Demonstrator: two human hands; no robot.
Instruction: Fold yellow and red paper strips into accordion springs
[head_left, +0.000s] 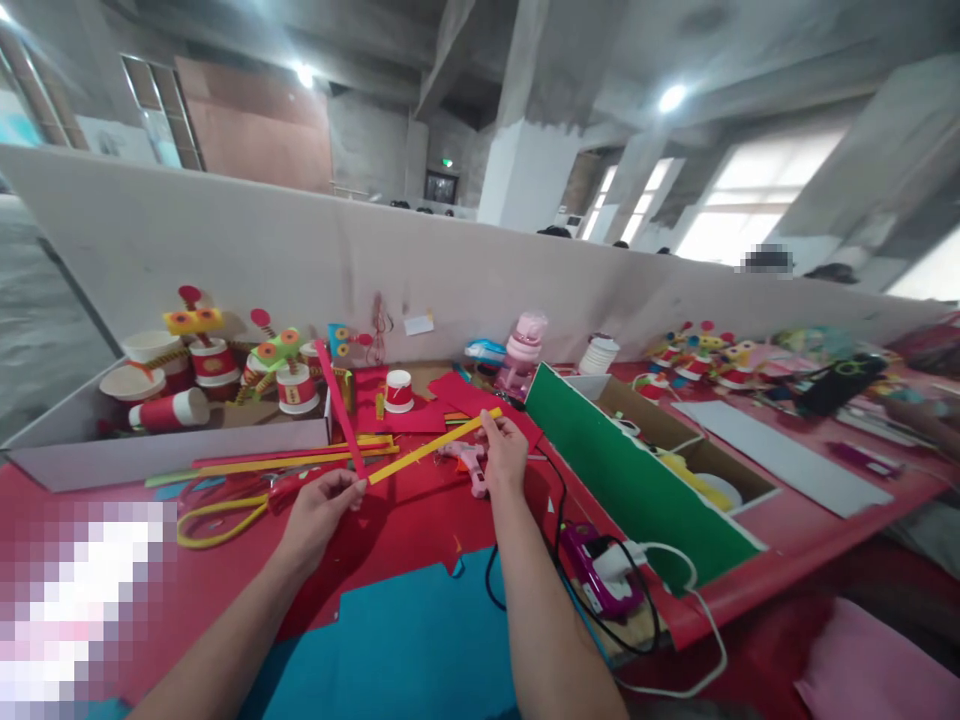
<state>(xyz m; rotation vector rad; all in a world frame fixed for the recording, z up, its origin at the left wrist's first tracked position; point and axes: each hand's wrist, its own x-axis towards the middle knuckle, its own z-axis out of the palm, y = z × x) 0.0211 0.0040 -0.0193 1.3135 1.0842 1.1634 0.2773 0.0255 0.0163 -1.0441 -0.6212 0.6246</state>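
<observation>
My left hand (324, 508) is closed in a pinch where one end of a red paper strip (341, 410) meets one end of a yellow paper strip (431, 450). The red strip points up and away, while the yellow one slants up to the right. At its far end, my right hand (507, 452) pinches the yellow strip between thumb and fingers. Just beside that hand, a pink glue gun (471, 464) lies on the red table cover. Scissors with yellow-lined handles (223, 522) rest left of my left hand, near several loose coloured strips (292, 460).
At left, a white box (180, 450) holds paper-cup figures (216, 362). A paper cup (399, 392) and pink bottle (522, 352) stand behind. A green-sided box (630, 480), purple power strip (600, 570) and cables are at right. Blue paper (405, 645) lies in front.
</observation>
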